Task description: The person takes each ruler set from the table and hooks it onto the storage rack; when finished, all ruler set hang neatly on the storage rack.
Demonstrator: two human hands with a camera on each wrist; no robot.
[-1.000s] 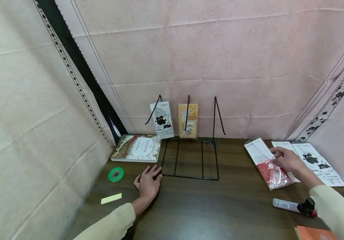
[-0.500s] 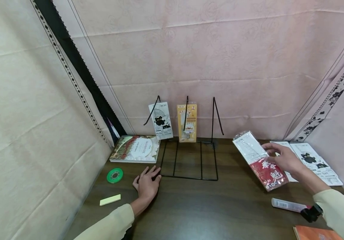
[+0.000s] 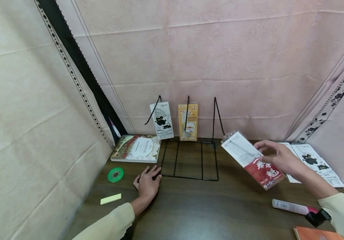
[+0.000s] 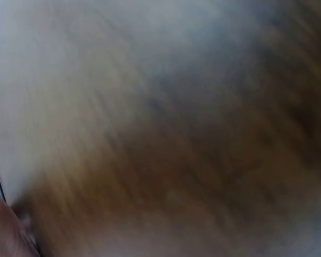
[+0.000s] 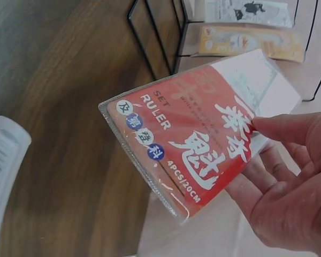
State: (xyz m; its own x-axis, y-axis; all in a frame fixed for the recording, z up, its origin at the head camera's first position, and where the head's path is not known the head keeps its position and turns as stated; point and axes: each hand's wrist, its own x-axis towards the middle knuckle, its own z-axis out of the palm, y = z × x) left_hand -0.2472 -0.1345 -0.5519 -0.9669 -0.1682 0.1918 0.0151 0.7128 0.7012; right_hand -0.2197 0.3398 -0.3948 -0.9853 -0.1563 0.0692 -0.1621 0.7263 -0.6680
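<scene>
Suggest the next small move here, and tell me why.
Perhaps the right hand should turn the tilted ruler pack upright while bringing it to the rightmost hook of the black rack. The hand pinches that pack, this hook bears none, and the others carry a white pack and a yellow pack.

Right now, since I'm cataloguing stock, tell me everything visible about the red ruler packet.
The ruler packet is flat, rectangular, in what looks like clear plastic. Its red part bears white characters, "RULER SET" and "4PCS/20CM"; the other part is whitish. The right hand pinches one long edge, holding it slanted over the table, right of the wire rack.
</scene>
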